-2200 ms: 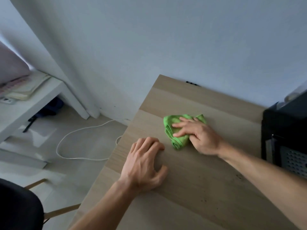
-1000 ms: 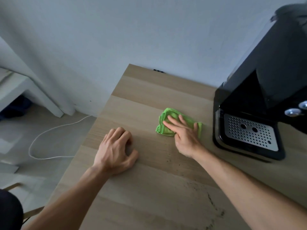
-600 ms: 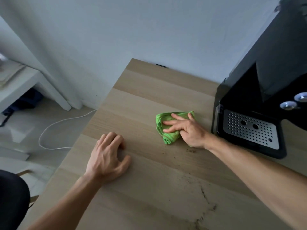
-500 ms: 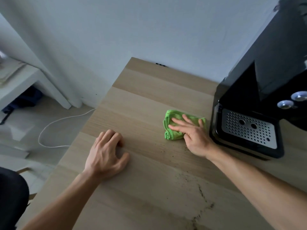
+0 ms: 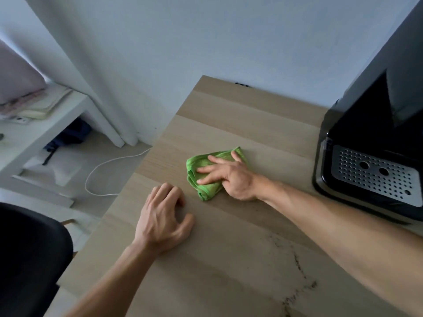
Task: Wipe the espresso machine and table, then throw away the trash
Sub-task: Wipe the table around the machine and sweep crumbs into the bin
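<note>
A: Where's the green cloth (image 5: pixel 198 160)?
B: Left of the espresso machine (image 5: pixel 370 156), on the table (image 5: pixel 229 259), pressed by the right hand (image 5: pixel 233 177), fingers straight.
A: The left hand (image 5: pixel 162 216)?
B: Farther left of the machine, loosely curled, holding nothing.

Right hand (image 5: pixel 231 177) stretches out farther, fingers (image 5: pixel 206 169) straight and spread, pressing flat; left hand (image 5: pixel 160 216) sits nearer, fingers loosely curled, palm down.

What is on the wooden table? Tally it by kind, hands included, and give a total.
Hands: 2 (left hand, right hand)
Green cloth: 1
Black espresso machine: 1
Total: 4
</note>
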The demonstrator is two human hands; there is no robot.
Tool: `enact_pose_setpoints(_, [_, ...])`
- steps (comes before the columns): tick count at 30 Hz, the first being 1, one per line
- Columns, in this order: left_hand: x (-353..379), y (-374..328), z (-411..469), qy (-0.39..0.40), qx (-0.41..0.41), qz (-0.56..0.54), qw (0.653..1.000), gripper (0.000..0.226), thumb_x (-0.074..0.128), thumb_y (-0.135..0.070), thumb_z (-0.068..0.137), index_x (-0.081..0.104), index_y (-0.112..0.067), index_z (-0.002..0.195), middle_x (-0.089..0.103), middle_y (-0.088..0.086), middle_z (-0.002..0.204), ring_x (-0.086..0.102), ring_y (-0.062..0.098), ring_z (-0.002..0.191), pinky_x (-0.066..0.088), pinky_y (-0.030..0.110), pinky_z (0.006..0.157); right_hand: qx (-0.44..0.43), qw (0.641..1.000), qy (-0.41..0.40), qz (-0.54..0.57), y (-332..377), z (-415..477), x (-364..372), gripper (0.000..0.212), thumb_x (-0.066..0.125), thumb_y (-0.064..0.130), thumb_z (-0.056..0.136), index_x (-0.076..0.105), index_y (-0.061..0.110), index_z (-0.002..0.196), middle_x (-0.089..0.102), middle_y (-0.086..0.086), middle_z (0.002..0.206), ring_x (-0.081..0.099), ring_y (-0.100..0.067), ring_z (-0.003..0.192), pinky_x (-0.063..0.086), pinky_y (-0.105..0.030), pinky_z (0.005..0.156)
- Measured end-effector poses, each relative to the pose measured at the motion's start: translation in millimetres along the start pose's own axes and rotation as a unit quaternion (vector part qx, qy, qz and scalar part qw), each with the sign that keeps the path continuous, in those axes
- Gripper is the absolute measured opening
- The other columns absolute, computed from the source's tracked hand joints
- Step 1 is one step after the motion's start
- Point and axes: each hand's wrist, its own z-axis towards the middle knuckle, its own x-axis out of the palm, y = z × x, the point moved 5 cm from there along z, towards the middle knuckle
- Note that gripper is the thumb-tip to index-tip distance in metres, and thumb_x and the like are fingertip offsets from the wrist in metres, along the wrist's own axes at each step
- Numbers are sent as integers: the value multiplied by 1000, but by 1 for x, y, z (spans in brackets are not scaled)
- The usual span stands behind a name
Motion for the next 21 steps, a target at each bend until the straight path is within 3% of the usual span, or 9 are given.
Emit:
enact_pose_setpoints(4, [0, -1, -10, -6, -10, 12, 1000, 23, 53, -35, 65, 47, -14, 74, 43, -2, 78, 41, 21, 72, 37, 31, 66, 21, 1000, -6, 22, -33, -39, -20, 66, 43, -12, 75, 62, 35, 117, 43, 22, 137, 15, -8, 141, -15, -56, 109])
enact_pose_setpoints(8, [3, -2, -8, -9, -18, 30, 999, 24, 52, -37, 66, 46, -15, 74, 43, -2, 78, 41, 22, 73, 36, 32, 66, 103, 989, -102, -3, -53, -87, -27, 63, 40, -8, 86, 52, 39, 125, 25, 28, 138, 7, -13, 142, -21, -56, 106])
enact_pose_setpoints(11, [4, -2, -7, -6, -21, 32, 999, 24, 53, -37, 65, 44, -16, 72, 42, -2, 77, 40, 22, 73, 37, 33, 66, 207, 960, -187, -33, -56, -115, -18, 62, 36, -4, 91, 41, 40, 134, 14, 25, 144, 0, -15, 143, -19, -50, 105])
enact_pose_setpoints(15, [2, -2, -7, -1, -25, 27, 999, 24, 53, -37, 63, 43, -17, 71, 42, -3, 76, 40, 22, 73, 38, 34, 67, 329, 917, -226, -10, -36, -107, 2, 64, 38, -1, 91, 34, 41, 140, 13, 19, 153, -5, -20, 145, -11, -58, 108])
enact_pose_setpoints(17, [2, -3, -7, 3, -24, 23, 999, 24, 52, -38, 62, 43, -17, 71, 42, -3, 76, 40, 21, 73, 38, 34, 67, 319, 926, -201, -4, -18, -86, 11, 67, 38, -2, 89, 34, 41, 140, 13, 19, 154, -8, -19, 144, -12, -64, 105])
enact_pose_setpoints(21, [3, -3, -9, 4, -11, 22, 1000, 26, 51, -40, 64, 44, -17, 72, 43, -2, 77, 40, 21, 73, 36, 33, 67, 170, 978, -113, -33, 9, -67, 19, 70, 35, -5, 85, 39, 40, 138, 19, 19, 152, -2, -18, 145, -10, -67, 104])
